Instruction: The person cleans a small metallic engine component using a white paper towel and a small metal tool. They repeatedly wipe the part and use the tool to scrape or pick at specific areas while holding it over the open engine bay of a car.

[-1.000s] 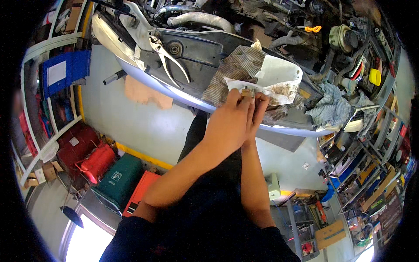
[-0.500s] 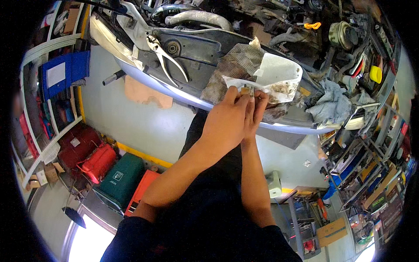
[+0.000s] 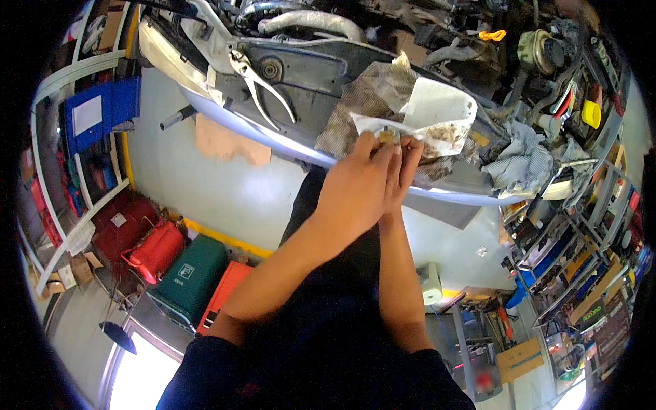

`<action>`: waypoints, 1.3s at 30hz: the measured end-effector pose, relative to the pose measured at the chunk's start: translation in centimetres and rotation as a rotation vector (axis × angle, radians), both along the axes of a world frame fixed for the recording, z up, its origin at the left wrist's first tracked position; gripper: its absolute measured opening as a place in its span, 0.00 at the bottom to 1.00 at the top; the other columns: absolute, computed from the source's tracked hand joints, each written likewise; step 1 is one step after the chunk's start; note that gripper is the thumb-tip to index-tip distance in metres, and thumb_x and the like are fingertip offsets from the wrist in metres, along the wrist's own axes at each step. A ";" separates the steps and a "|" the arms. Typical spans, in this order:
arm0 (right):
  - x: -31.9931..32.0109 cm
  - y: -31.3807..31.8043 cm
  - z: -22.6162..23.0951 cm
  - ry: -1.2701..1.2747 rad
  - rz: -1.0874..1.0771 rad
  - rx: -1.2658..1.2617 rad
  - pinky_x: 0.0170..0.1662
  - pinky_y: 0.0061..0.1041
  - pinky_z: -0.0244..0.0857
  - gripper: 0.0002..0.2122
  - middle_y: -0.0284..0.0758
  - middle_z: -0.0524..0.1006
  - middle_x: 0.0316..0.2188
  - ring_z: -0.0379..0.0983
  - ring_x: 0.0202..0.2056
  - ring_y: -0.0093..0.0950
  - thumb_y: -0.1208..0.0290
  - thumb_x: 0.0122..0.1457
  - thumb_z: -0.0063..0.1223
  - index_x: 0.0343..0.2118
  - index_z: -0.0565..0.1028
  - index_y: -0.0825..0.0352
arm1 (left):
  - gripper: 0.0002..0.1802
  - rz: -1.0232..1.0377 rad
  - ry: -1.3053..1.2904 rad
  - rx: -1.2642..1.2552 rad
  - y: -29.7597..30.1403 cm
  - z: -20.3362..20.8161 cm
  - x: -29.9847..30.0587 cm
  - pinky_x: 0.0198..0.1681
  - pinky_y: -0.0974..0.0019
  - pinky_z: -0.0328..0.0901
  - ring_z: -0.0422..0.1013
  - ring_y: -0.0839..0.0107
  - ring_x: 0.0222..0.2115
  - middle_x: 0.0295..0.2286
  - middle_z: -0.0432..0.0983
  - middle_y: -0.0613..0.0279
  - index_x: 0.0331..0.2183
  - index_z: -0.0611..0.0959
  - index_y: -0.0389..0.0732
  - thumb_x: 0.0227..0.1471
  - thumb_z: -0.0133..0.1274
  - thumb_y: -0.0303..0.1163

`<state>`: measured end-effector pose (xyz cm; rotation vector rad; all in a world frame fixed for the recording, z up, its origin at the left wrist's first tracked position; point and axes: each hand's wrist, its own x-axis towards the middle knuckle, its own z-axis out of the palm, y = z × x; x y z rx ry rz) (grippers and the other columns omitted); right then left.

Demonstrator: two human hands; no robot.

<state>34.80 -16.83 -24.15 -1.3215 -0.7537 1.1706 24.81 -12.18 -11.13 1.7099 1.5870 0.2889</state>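
Note:
My left hand (image 3: 350, 183) and my right hand (image 3: 402, 174) are together over the car's front edge. Between their fingertips they pinch a small brass-coloured and grey metal part (image 3: 387, 137); its lower portion is hidden by the fingers. Just behind the fingers lies a white paper wipe (image 3: 441, 102) with brown grease smears. It rests partly on a dirty striped cloth (image 3: 372, 89) spread over the black front panel. Pliers (image 3: 254, 85) with pale handles lie on that panel to the left.
A crumpled grey-blue rag (image 3: 521, 160) sits at the panel's right end. Behind are engine-bay hoses (image 3: 314, 26) and an orange dipstick handle (image 3: 492, 35). Red bags (image 3: 154, 249) and a green box (image 3: 191, 270) stand at left, a tool rack (image 3: 560, 266) at right.
Both hands stay together on the small metal part, which shows slightly more above the fingers. The whole view has shifted slightly; nothing is let go.

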 end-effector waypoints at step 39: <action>1.2 0.6 1.8 0.045 -0.011 -0.139 0.50 0.25 0.63 0.07 0.32 0.70 0.42 0.65 0.42 0.23 0.74 0.73 0.44 0.50 0.67 0.68 | 0.15 0.244 -0.279 -0.085 0.2 -1.5 -3.0 0.32 0.55 0.70 0.77 0.55 0.27 0.29 0.77 0.50 0.45 0.82 0.37 0.55 0.61 0.28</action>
